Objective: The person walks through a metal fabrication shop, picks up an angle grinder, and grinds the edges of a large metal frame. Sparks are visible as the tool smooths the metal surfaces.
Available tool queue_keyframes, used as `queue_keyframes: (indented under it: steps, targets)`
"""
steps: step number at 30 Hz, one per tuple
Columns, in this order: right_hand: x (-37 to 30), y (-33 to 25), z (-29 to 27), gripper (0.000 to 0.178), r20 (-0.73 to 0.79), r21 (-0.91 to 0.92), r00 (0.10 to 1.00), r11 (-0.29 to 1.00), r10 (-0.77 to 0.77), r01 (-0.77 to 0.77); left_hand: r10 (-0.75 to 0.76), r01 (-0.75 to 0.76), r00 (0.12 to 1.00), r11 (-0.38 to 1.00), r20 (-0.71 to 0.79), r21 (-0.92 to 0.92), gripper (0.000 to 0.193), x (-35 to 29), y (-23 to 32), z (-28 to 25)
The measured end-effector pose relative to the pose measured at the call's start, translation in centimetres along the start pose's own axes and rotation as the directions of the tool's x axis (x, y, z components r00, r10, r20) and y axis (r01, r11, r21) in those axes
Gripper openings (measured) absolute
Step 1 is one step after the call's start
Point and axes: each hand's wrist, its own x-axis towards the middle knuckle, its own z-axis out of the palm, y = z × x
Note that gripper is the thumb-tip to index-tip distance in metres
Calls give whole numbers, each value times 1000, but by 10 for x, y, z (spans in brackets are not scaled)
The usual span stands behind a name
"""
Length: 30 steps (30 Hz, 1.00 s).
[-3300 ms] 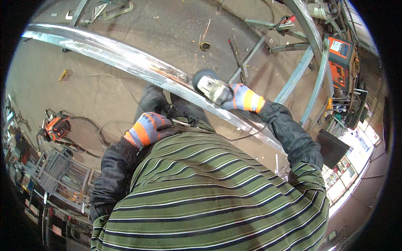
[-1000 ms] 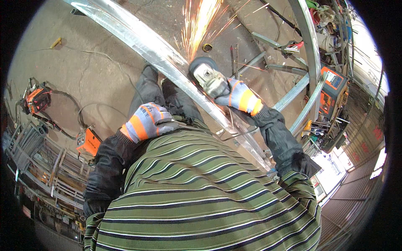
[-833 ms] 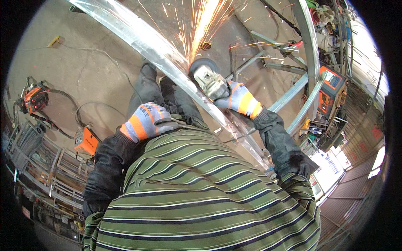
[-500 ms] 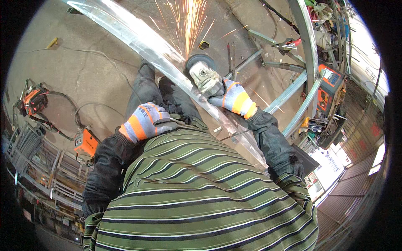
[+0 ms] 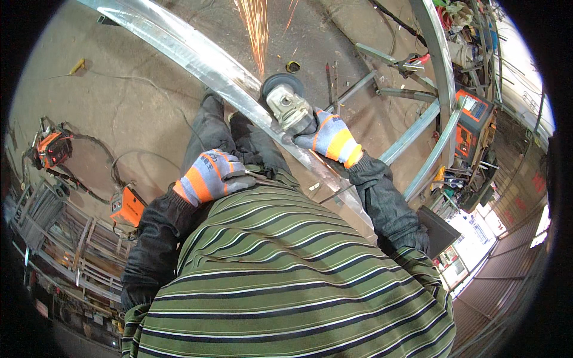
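Sparks point(image 5: 258, 27) fan upward from the grey angle grinder point(image 5: 286, 104), whose disc meets the long shiny steel beam point(image 5: 197, 56) running diagonally over the concrete floor point(image 5: 119, 113). I see my right hand point(image 5: 331, 137) in a grey-orange glove closed around the grinder's body. My left hand point(image 5: 212, 176), gloved alike, rests curled on my thigh, holding nothing I can make out. An orange welder box point(image 5: 126, 206) sits near the floor's left edge. My striped shirt hides the beam's lower end.
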Motion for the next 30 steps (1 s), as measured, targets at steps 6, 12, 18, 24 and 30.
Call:
queue_keyframes:
  steps: [6,12,18,24,30]
  targets:
    - [-22,7,-5,76,10,177,999,983,47,-48,30,-33,998,999,-57,-39,30,0,0,4]
    - [-17,2,1,72,-44,265,997,961,-63,73,13,-12,1000,1000,24,-15,34,-2,-3,7]
    - [-18,11,-1,69,73,204,994,975,79,-92,3,-3,1000,1000,25,-6,33,-1,-3,3]
    - [-4,6,1,70,33,138,999,989,39,-43,57,-57,998,998,7,-30,31,0,-2,1]
    - [-25,10,-7,69,127,84,977,980,169,-180,-1,1,998,1000,58,1,37,-4,-4,0]
